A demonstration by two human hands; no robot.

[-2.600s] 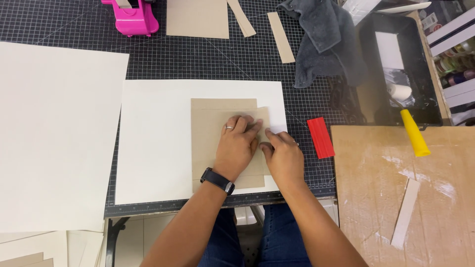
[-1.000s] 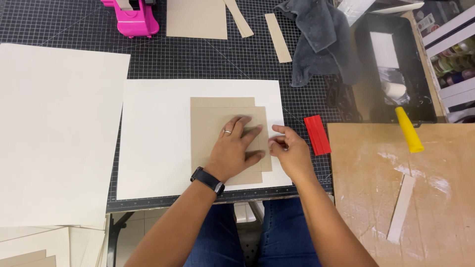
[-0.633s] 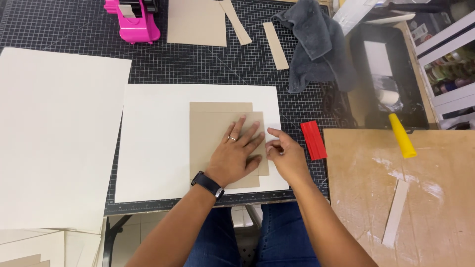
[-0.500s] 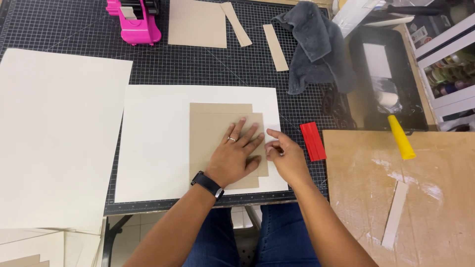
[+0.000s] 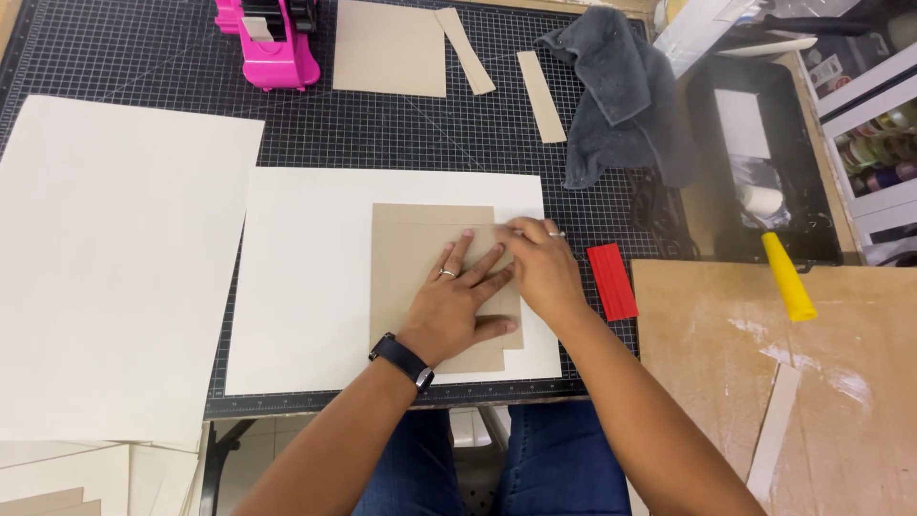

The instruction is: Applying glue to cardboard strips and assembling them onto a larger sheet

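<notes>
Brown rectangular card (image 5: 411, 258) on smooth cream sheet (image 5: 306, 277), left hand (image 5: 457, 306) flat, right hand (image 5: 541, 268) fingertips pressing

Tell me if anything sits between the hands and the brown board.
Nothing visible does. The left hand lies flat on the brown cardboard piece, and the right hand presses its right edge directly.

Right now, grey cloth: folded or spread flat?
Neither: the cloth lies bunched in loose folds on the cutting mat, beyond the red block. No hand touches it.
</notes>
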